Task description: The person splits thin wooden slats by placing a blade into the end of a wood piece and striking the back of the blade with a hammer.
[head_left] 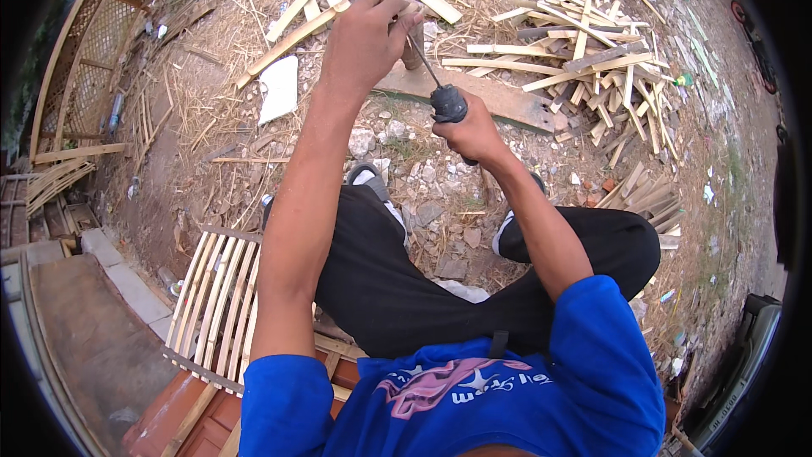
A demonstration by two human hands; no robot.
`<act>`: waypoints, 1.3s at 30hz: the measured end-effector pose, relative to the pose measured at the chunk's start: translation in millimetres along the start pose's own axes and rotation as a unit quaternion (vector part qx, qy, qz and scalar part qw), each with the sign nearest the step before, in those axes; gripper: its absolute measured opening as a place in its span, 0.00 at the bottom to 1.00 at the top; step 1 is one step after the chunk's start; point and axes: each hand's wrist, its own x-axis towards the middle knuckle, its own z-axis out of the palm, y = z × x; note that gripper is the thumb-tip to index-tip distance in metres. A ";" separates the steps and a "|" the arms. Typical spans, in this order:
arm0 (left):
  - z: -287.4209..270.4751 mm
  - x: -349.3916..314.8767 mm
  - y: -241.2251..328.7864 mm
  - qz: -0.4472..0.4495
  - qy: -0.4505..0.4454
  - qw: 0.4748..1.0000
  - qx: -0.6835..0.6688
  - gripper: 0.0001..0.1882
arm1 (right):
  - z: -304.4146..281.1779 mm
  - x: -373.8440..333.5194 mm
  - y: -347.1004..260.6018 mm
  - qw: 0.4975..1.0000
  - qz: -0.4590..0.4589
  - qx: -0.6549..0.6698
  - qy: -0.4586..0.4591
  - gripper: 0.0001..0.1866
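My right hand (478, 131) is wrapped round the thick black handle (448, 104) of a long, thin metal tool. Its narrow dark shaft (423, 59) slants up and away to my left hand. Whether it is a blade seen edge-on or a rod, I cannot tell. My left hand (368, 38) is closed over the line of the shaft, fingers curled and thumb turned in. A thin dark line shows again beyond the knuckles. What the left fingers hold is hidden. Just below them a short wooden post (412, 52) stands upright on a plank (499, 101).
A heap of split wooden strips (584, 51) lies at the far right, with more strips (296, 42) at the far left. A white board piece (279, 89) lies nearby. Beside my left leg is a slatted wooden frame (216, 296). Stones and straw cover the ground.
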 end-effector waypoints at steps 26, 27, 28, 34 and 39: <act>2.3 6.9 -9.9 -0.027 0.034 0.999 0.032 0.17 | 1.8 24.4 45.8 0.989 0.121 0.070 -0.041 0.13; 2.8 6.8 -10.1 -0.027 0.032 0.999 0.030 0.17 | 0.7 24.6 46.1 0.989 0.123 0.070 -0.040 0.13; 3.6 6.3 -9.9 -0.025 0.034 0.999 0.026 0.16 | -0.4 25.1 46.8 0.986 0.129 0.088 -0.053 0.12; 6.8 9.4 -4.0 -0.001 0.061 0.998 -0.014 0.07 | -13.0 29.9 49.3 0.978 0.141 0.121 -0.094 0.09; 19.0 12.7 -3.0 0.036 0.081 0.996 -0.014 0.07 | -21.8 32.6 51.2 0.971 0.151 0.145 -0.115 0.06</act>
